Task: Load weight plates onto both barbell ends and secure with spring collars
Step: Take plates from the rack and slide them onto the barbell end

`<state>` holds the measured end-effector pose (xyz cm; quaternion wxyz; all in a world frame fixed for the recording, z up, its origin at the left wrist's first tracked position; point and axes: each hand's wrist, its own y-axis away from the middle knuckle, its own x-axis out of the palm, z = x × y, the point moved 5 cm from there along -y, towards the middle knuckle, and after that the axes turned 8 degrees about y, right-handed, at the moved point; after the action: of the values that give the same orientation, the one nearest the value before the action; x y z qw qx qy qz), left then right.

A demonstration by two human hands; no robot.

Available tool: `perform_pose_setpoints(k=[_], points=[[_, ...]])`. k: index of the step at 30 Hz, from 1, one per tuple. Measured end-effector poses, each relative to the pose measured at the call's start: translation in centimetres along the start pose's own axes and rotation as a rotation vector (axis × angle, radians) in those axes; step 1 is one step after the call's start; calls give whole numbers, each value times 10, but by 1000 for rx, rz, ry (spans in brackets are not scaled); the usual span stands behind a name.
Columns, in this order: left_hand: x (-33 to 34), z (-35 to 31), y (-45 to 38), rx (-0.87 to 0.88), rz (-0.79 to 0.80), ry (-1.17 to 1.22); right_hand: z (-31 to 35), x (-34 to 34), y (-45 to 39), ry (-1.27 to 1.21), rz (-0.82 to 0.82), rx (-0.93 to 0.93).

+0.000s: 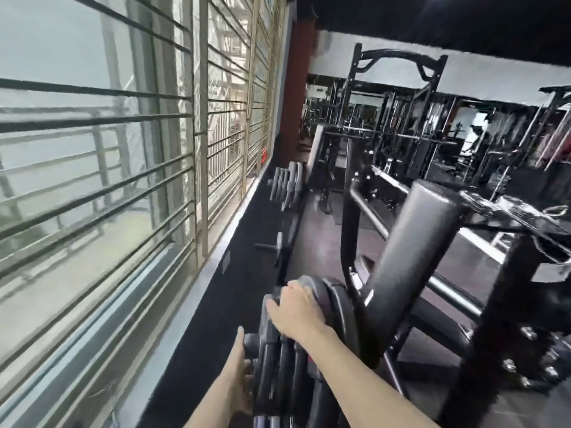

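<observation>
- The right hand (293,307) lies over the top rim of the plates (278,359), fingers curled on the edge of the outer plate.
- The left hand (239,375) presses against the face of the outer plate, low at the side; if its fingers are curled I cannot tell.
- The plates stand upright, packed together, at the bottom centre, just beside the bench pad (404,242).
- More plates sit on a rack (285,183) near the window (123,149).
</observation>
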<state>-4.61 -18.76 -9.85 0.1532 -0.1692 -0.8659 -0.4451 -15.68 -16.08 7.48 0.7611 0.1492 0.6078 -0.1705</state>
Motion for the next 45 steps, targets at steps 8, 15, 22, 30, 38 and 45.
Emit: perform_pose_setpoints(k=[8, 15, 22, 30, 38, 45], points=[[-25, 10, -37, -151, 112, -115, -4, 40, -33, 37, 193, 139], [-12, 2, -17, -171, 21, -209, 8, 42, -36, 41, 155, 169], [-17, -4, -27, -133, 55, -214, 13, 45, -36, 57, 101, 174], [-74, -48, -70, 101, -18, -123, 15, 43, -37, -31, 103, 246], [-28, -147, 38, 506, -75, -88, 18, 0, -24, -533, -214, 293], [45, -164, 114, 702, 5, -166, -22, -96, 52, -818, -637, 250]])
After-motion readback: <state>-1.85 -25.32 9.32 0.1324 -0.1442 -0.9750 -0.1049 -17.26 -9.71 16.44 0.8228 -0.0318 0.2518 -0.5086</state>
